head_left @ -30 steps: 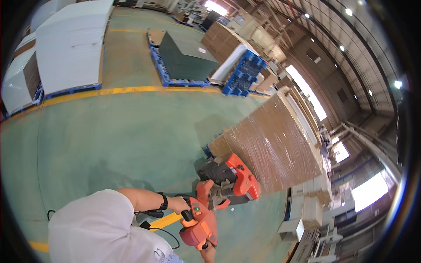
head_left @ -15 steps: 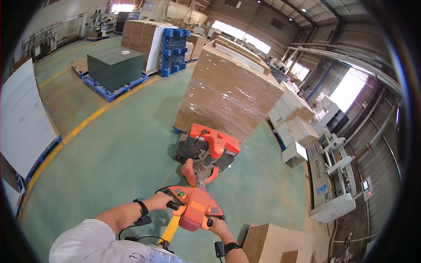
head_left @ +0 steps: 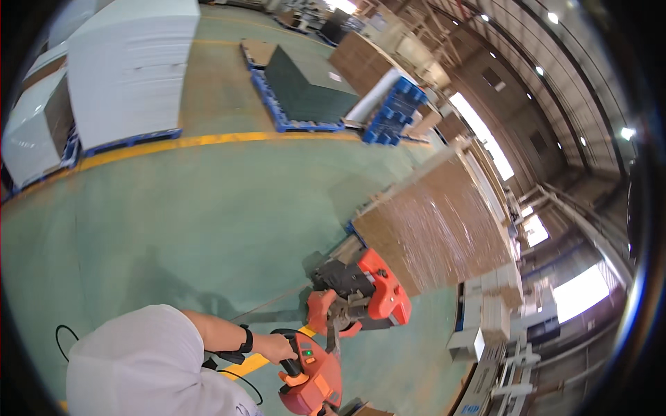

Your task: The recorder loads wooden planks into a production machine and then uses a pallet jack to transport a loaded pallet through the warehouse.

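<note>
Gripping orange pallet-jack tiller handle (head_left: 310, 374) with left hand (head_left: 276, 347), fingers closed; right hand out of view. Tall shrink-wrapped brown cardboard pallet load (head_left: 433, 229) sits on forks, mid green floor (head_left: 173, 208); not parked yet, judging by position.

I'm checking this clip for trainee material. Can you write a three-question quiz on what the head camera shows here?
1. True or false: the left hand grips the orange handle of the pallet truck.
2. What does the pallet truck carry? A) blue crates B) a wrapped brown stack C) white sheets
3. Fill in: the line painted across the green floor is ____.

Key: 1 true. 2 B, the wrapped stack sits right behind the truck's orange body. 3 yellow.
</note>
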`<state>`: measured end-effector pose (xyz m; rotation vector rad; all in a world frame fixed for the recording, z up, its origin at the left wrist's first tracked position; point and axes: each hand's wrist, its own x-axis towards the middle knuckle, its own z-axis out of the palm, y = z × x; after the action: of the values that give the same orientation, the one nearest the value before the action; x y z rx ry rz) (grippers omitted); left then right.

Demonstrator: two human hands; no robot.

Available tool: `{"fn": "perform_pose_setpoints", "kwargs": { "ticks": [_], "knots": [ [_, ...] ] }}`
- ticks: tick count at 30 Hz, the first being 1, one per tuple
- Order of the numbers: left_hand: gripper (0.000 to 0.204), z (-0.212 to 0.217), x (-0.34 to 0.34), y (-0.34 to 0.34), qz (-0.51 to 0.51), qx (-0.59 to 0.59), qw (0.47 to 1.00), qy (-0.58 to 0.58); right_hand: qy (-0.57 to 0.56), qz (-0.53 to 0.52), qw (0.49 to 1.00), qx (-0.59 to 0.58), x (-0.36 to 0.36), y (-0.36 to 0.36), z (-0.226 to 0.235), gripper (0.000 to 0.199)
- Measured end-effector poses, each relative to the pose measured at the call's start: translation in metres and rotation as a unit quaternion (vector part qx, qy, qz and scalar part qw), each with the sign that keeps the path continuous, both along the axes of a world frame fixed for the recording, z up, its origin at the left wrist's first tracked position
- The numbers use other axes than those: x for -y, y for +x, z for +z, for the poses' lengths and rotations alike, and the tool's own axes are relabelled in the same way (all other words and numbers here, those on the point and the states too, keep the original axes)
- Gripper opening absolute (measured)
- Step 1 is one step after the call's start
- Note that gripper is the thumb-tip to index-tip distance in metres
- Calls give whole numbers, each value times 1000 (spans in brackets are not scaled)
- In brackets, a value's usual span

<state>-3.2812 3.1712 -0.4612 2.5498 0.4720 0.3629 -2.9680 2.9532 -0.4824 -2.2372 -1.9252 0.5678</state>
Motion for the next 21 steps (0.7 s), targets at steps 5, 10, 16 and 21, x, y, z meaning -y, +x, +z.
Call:
{"fn": "perform_pose_setpoints", "kwargs": {
  "ticks": [5, 10, 16, 21],
  "knots": [
    [29, -8, 84, -79, -5, -8, 1000, 30, 37, 20, 997, -65, 90, -69, -24, 55],
    [28, 6, 160, -146, -13, -32, 999, 26, 35, -75, 990, -113, 172, -128, -44, 52],
    [29, 11, 260, -228, -18, -36, 999, 13, 54, -1, 997, -54, 267, -250, 17, 45],
    [32, 14, 333, -298, -46, -63, 997, -4, 64, -14, 997, -46, 352, -334, 26, 41]
  ]
}}
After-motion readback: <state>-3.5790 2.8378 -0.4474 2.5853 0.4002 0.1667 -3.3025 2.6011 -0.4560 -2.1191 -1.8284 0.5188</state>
